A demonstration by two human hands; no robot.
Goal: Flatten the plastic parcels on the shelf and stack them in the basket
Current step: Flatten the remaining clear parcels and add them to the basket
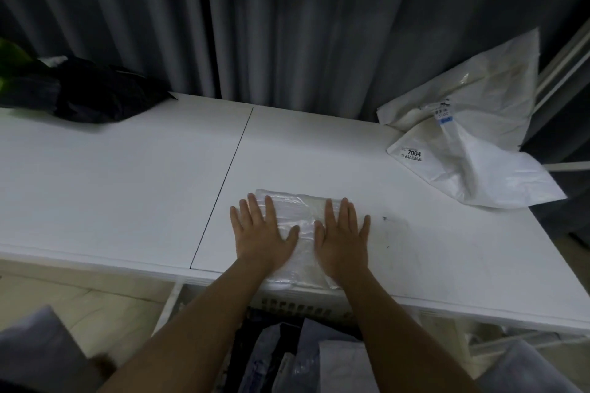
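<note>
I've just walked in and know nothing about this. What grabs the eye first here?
Two bare hands, left hand and right hand, pressed flat side by side on a clear plastic parcel near the front edge of the white shelf. At the shelf's far right lie crumpled white bags, one marked 7004; at its far left, a dark bundle. Below the hands, a basket holds more parcels.

Both hands, left hand (pixel 262 233) and right hand (pixel 343 236), press flat on a clear plastic parcel (pixel 295 220) at the white shelf's (pixel 127 175) front edge. White mailer bags (pixel 472 124) lie on the shelf's far right corner. The basket (pixel 300 308) sits just below the parcel.
</note>
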